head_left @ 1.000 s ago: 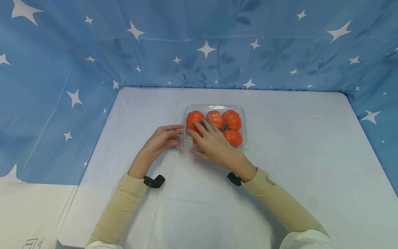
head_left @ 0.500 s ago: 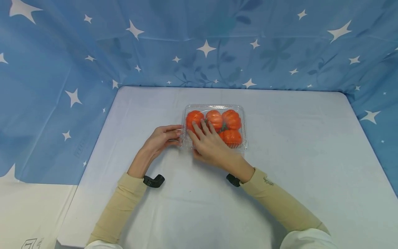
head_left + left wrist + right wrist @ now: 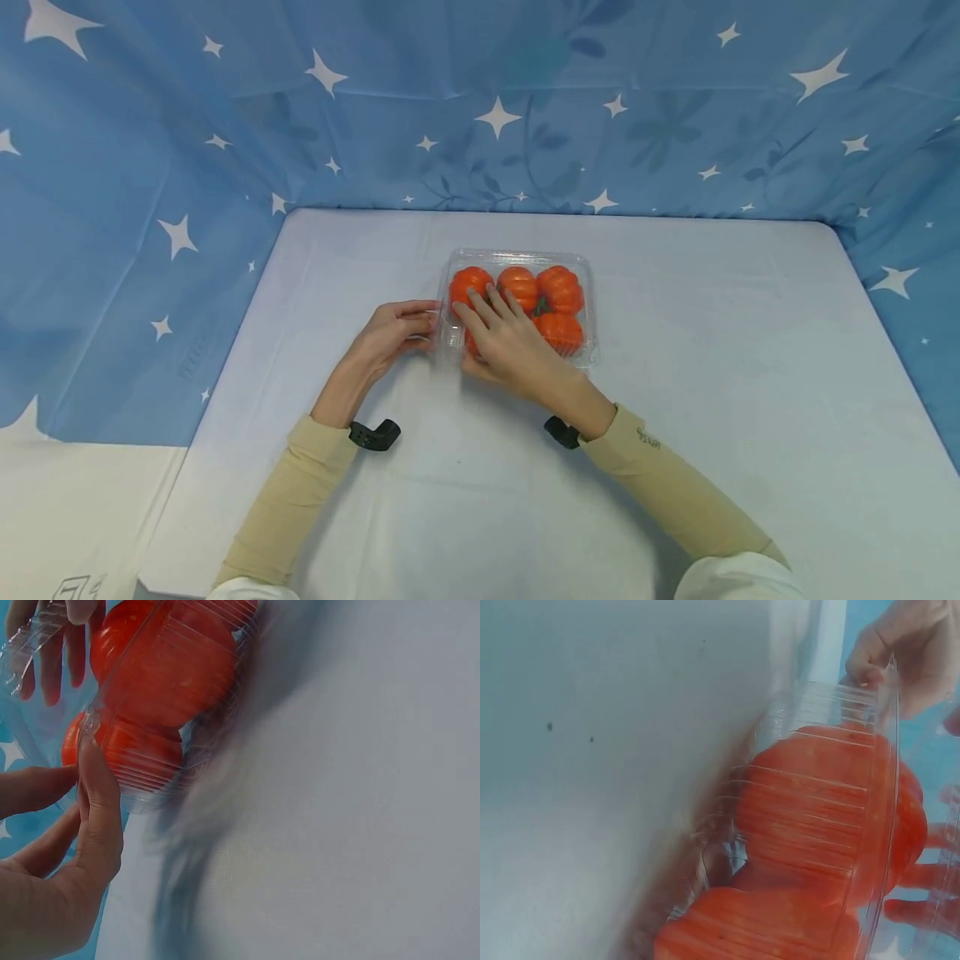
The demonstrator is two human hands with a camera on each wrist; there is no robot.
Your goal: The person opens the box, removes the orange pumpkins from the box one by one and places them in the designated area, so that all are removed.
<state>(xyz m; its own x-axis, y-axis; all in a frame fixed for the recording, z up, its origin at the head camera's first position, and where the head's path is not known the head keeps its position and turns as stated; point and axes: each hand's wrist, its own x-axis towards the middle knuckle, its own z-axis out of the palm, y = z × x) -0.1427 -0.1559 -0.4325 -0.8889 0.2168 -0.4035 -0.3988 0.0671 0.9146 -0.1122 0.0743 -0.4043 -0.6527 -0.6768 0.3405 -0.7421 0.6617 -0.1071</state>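
A clear plastic clamshell box (image 3: 591,321) holds several ribbed red-orange tomatoes (image 3: 558,289). With thumb and bent fingers, my left hand (image 3: 382,337) pinches the box's rim at its front left corner; the left wrist view shows the thumb (image 3: 45,787) against one side of that rim. My right hand (image 3: 517,346) lies across the front left of the box, fingers over the tomatoes and thumb at the front edge. In the right wrist view its fingers (image 3: 922,904) show beyond a raised strip of clear plastic. One front tomato is mostly covered by this hand.
The box stands on a table with a white cloth (image 3: 720,350). Blue fabric with white stars (image 3: 420,75) hangs behind and to the left. Light-coloured board with printed marks (image 3: 82,508) lies at the lower left. A black strap is on each wrist.
Both hands stay at the box, with small shifts of the right fingers and thumb. The box's far left edge has moved slightly away from me.
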